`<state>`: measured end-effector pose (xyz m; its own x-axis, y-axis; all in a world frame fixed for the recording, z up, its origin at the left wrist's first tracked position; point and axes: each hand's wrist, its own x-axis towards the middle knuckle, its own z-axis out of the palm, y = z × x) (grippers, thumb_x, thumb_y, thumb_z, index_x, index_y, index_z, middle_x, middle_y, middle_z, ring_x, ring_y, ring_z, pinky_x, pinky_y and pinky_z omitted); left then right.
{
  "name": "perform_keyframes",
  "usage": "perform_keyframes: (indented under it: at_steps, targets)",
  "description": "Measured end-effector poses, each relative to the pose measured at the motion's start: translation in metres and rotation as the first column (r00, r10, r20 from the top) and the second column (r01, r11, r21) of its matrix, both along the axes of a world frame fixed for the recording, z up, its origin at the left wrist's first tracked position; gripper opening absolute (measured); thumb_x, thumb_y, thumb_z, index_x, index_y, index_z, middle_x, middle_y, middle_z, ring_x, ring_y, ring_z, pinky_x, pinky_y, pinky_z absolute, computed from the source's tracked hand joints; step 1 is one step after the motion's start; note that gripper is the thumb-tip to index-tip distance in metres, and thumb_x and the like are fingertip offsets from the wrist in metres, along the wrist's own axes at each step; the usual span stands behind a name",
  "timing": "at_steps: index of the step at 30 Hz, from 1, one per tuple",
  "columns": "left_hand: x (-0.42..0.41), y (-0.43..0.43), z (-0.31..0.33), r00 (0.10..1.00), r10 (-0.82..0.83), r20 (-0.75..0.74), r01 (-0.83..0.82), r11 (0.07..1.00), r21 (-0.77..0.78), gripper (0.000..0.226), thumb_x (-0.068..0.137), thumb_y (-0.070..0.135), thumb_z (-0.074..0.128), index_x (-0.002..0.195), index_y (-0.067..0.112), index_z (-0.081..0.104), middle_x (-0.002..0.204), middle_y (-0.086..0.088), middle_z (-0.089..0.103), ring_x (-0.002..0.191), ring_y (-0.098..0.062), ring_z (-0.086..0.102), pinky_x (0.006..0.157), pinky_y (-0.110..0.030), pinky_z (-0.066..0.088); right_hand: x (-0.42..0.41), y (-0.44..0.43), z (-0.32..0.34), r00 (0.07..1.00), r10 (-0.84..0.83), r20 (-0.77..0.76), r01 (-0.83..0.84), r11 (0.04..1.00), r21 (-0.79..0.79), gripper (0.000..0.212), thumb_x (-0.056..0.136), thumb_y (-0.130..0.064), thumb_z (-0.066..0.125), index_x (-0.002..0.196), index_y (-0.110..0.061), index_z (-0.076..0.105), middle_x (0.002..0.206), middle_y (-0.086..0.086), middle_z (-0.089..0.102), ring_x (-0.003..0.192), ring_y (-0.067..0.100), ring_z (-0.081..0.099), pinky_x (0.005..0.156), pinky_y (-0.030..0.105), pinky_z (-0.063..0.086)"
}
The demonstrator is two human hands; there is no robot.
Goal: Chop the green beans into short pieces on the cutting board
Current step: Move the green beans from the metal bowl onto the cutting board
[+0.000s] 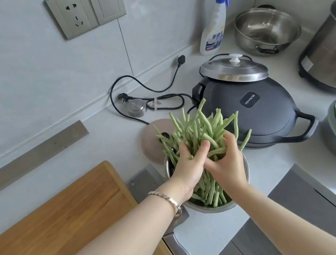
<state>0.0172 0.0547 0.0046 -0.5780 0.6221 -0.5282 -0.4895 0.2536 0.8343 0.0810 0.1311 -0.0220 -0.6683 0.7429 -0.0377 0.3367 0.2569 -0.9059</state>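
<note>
Together, both hands (209, 165) gripping green beans (199, 130), over bowl (221, 206)

Bright, even light; warped edges.

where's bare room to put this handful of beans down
The cutting board on the left is bare wood. A bare counter patch lies right of the steel bowl, in front of the dark electric pot. Crowded: the cleaver beside the board, cords behind.

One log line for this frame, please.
hands: left hand and right hand both grip green beans | beans: bunch partly in steel bowl | cleaver: flat between bowl and cutting board | chopping: not started
</note>
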Motion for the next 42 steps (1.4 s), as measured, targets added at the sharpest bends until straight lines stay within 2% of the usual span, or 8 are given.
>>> perform_keyframes:
  at_steps: [7, 15, 23, 26, 30, 36, 39, 42]
  targets:
    - [-0.008, -0.010, 0.035, 0.997, 0.083, -0.004, -0.082, 0.988, 0.127, 0.062, 0.083, 0.052, 0.056, 0.137, 0.034, 0.029, 0.133, 0.006, 0.050, 0.124, -0.014, 0.046, 0.108, -0.044, 0.032, -0.012, -0.007, 0.053, 0.992, 0.052, -0.111, -0.038, 0.992, 0.124, 0.057, 0.068, -0.025, 0.082, 0.112, -0.019, 0.046, 0.089, -0.018, 0.059, 0.076, -0.005, 0.058, 0.067, 0.010, 0.045]
    - [-0.045, -0.107, 0.094, 0.964, 0.263, -0.022, -0.253, 0.944, 0.214, 0.033, 0.088, 0.043, 0.054, 0.118, 0.034, 0.042, 0.116, 0.008, 0.061, 0.111, -0.013, 0.057, 0.098, -0.047, 0.043, -0.058, -0.097, 0.127, 0.945, 0.252, -0.211, -0.233, 0.966, 0.112, 0.049, 0.070, -0.034, 0.077, 0.104, -0.033, 0.042, 0.087, -0.023, 0.059, 0.082, -0.004, 0.062, 0.068, 0.014, 0.050]
    - [-0.093, -0.259, 0.024, 0.880, 0.472, 0.051, -0.418, 0.822, -0.386, 0.046, 0.089, 0.049, 0.052, 0.124, 0.023, 0.039, 0.107, -0.013, 0.059, 0.085, -0.031, 0.063, 0.069, -0.047, 0.053, -0.117, -0.249, 0.021, 0.869, 0.494, 0.017, -0.451, 0.808, -0.379, 0.039, 0.082, -0.033, 0.070, 0.106, -0.023, 0.041, 0.093, -0.006, 0.059, 0.084, 0.013, 0.060, 0.064, 0.020, 0.046]
    - [-0.101, -0.295, -0.001, 0.865, 0.495, 0.084, -0.375, 0.747, -0.549, 0.049, 0.087, 0.049, 0.053, 0.126, 0.022, 0.042, 0.105, -0.013, 0.058, 0.082, -0.030, 0.060, 0.076, -0.050, 0.051, -0.126, -0.287, -0.014, 0.810, 0.570, 0.136, -0.434, 0.739, -0.515, 0.046, 0.086, -0.032, 0.065, 0.121, -0.013, 0.041, 0.112, 0.004, 0.058, 0.096, 0.018, 0.057, 0.067, 0.020, 0.042]
    - [-0.117, -0.324, -0.028, 0.890, 0.455, 0.040, -0.330, 0.702, -0.631, 0.068, 0.072, 0.055, 0.063, 0.128, 0.026, 0.037, 0.112, -0.012, 0.058, 0.089, -0.035, 0.063, 0.076, -0.058, 0.050, -0.142, -0.306, -0.028, 0.720, 0.655, 0.229, -0.479, 0.708, -0.519, 0.054, 0.091, -0.030, 0.058, 0.134, -0.009, 0.033, 0.126, 0.010, 0.053, 0.109, 0.025, 0.057, 0.075, 0.028, 0.043]
    - [-0.117, -0.332, -0.037, 0.973, 0.227, 0.049, -0.101, 0.606, -0.789, 0.078, 0.082, 0.056, 0.053, 0.137, 0.008, 0.024, 0.101, -0.018, 0.055, 0.080, -0.032, 0.060, 0.061, -0.044, 0.056, -0.142, -0.278, -0.033, 0.468, 0.731, 0.496, -0.558, 0.680, -0.476, 0.058, 0.092, -0.036, 0.054, 0.135, -0.004, 0.031, 0.118, 0.010, 0.050, 0.076, 0.018, 0.049, 0.051, 0.023, 0.037]
    - [-0.114, -0.327, -0.040, 0.989, 0.147, -0.002, -0.088, 0.575, -0.813, 0.070, 0.090, 0.044, 0.049, 0.140, 0.006, 0.020, 0.122, -0.018, 0.047, 0.099, -0.038, 0.056, 0.066, -0.043, 0.057, -0.136, -0.258, -0.032, 0.425, 0.717, 0.553, -0.591, 0.682, -0.431, 0.056, 0.095, -0.032, 0.050, 0.138, -0.003, 0.029, 0.121, 0.012, 0.049, 0.067, 0.015, 0.046, 0.048, 0.023, 0.034]
    - [-0.110, -0.318, -0.032, 0.996, -0.022, -0.092, -0.067, 0.527, -0.847, 0.063, 0.093, 0.040, 0.043, 0.139, 0.002, 0.022, 0.102, -0.013, 0.055, 0.082, -0.028, 0.057, 0.069, -0.038, 0.056, -0.129, -0.244, -0.029, 0.413, 0.722, 0.555, -0.614, 0.670, -0.417, 0.045, 0.096, -0.022, 0.046, 0.135, 0.000, 0.036, 0.088, 0.006, 0.052, 0.056, 0.012, 0.039, 0.046, 0.022, 0.032]
